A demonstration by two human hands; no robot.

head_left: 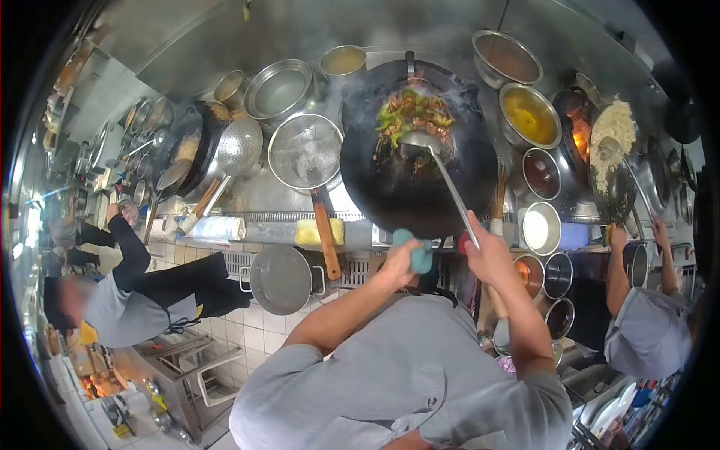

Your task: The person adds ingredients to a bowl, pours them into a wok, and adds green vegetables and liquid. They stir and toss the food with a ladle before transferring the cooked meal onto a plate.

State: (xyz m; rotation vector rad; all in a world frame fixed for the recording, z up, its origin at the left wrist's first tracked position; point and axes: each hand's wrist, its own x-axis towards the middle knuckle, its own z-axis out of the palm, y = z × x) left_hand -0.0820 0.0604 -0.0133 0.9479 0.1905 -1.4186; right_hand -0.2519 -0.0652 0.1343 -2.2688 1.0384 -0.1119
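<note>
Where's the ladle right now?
In the head view's centre, the ladle rests its bowl in the black wok beside the stir-fried greens, its long handle gripped by the right hand.

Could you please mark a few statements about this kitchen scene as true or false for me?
1. The right hand grips a ladle whose bowl sits in the wok. True.
2. The left hand touches the wok bare. False: it holds a teal cloth at the rim.
3. The wok holds only soup. False: it holds green peppers with other pieces.
4. A wire strainer lies left of the wok. True.
5. Nobody else is cooking. False: a person on the right works rice.
</note>
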